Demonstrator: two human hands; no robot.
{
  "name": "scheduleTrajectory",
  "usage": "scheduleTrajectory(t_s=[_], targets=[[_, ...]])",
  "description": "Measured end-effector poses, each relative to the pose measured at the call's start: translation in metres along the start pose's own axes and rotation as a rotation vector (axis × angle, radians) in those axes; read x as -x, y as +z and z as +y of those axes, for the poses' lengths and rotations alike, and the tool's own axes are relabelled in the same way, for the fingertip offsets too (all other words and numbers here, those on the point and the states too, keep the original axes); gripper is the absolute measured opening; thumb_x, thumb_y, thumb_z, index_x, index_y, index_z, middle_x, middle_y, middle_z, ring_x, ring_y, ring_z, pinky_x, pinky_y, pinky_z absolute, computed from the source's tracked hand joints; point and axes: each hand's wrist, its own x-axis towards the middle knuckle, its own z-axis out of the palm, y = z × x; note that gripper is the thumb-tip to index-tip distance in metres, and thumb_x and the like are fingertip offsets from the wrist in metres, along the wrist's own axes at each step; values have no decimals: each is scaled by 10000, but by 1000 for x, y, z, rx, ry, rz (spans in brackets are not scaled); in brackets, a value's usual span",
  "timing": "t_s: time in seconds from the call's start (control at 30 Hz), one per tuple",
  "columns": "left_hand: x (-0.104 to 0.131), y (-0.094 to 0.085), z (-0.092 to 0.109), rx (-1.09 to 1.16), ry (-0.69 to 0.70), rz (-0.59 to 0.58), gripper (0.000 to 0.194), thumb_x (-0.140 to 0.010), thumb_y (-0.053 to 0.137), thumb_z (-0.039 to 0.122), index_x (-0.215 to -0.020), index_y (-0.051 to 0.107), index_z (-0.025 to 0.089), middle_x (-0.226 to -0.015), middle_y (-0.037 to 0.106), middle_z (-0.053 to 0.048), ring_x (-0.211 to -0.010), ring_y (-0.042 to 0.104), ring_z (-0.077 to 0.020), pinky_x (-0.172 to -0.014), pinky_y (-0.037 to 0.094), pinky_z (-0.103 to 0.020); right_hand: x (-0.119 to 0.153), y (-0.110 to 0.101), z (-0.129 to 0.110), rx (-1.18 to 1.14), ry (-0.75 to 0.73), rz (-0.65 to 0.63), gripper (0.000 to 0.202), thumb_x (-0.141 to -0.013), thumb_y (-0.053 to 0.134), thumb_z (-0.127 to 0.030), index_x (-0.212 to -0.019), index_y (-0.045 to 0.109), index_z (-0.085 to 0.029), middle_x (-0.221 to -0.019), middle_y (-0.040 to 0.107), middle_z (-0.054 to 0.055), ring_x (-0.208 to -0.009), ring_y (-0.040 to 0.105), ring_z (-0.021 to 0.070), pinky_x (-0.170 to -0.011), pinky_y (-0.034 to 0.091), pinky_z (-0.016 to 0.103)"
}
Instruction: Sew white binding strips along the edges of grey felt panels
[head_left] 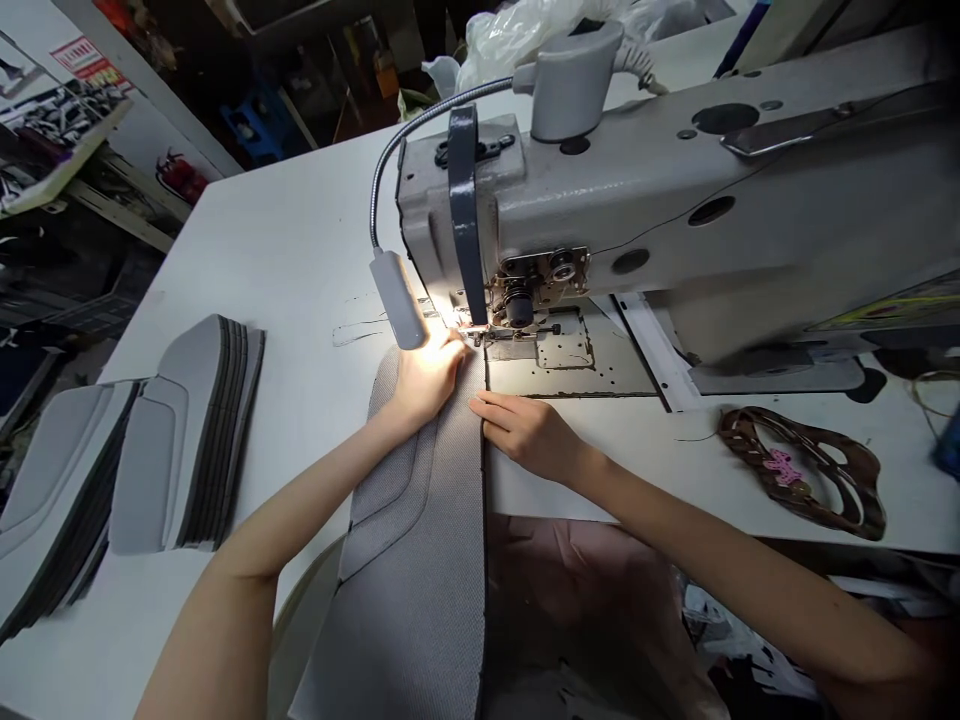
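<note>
Resting left grip [429, 382] on grey fabric [427, 570] by the sewing machine [600, 195], right grip [525, 432] on the fabric's side near the surface's [300, 250] front edge; cannot tell whether clamped.

At six o'clock, the fabric panel [424, 600] is showing grey textured weave, edged black. At nine, the stacked panels [146, 490] are displaying grey faces, dark edges. At two, the sewing machine [637, 195] is presenting grey.
</note>
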Motion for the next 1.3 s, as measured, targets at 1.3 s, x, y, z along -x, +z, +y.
scheduleTrajectory(t_s=[1.3], targets=[[29, 20, 7, 22, 95, 140, 303, -889, 431, 79, -1108, 627, 153, -1168, 669, -132, -1085, 594, -277, -968, 486, -450, 6, -34, -30, -956, 879, 344, 249, -909, 649, -410, -874, 707, -171, -941, 766, 81, -895, 733, 210, -831, 613, 373]])
